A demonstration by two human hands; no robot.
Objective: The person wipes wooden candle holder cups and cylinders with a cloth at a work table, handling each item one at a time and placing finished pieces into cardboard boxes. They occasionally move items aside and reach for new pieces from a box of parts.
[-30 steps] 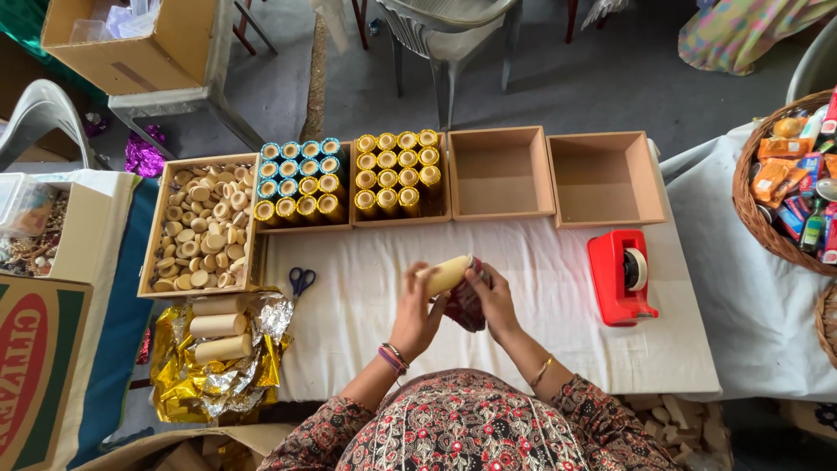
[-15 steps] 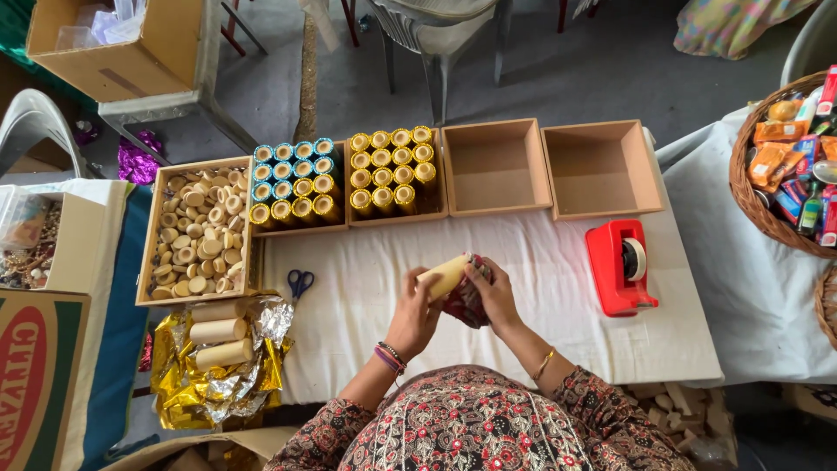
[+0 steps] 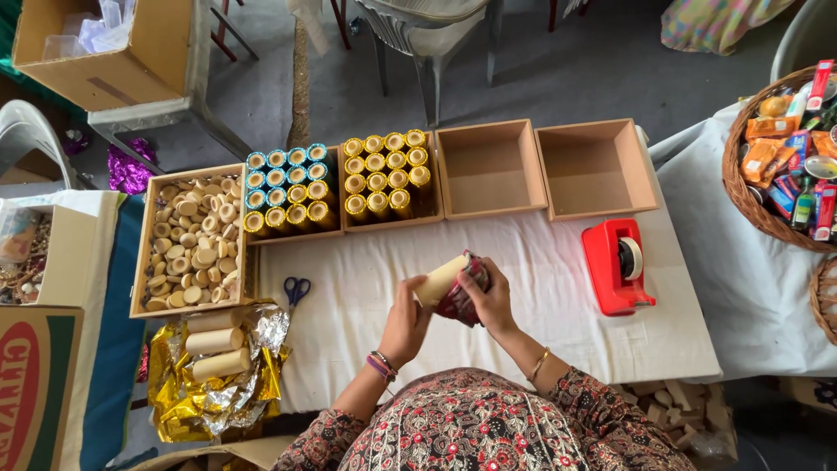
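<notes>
My left hand (image 3: 406,320) grips the lower end of a pale cardboard tube (image 3: 438,278), held tilted above the white-covered table (image 3: 540,323). My right hand (image 3: 490,299) presses a shiny red wrapper (image 3: 459,296) around the tube's other end. Both hands meet at the table's middle, just in front of my patterned sleeves.
Behind the hands stand a box of blue and gold wrapped tubes (image 3: 288,194), a box of gold ones (image 3: 384,174) and two empty boxes (image 3: 490,168) (image 3: 596,167). A box of wooden rounds (image 3: 187,240), scissors (image 3: 296,290), gold foil with bare tubes (image 3: 214,359), a red tape dispenser (image 3: 615,264) and a snack basket (image 3: 779,148) surround them.
The red wrapper has been drawn further over the tube's end. The hands stay at the same place on the table; the view has shifted slightly.
</notes>
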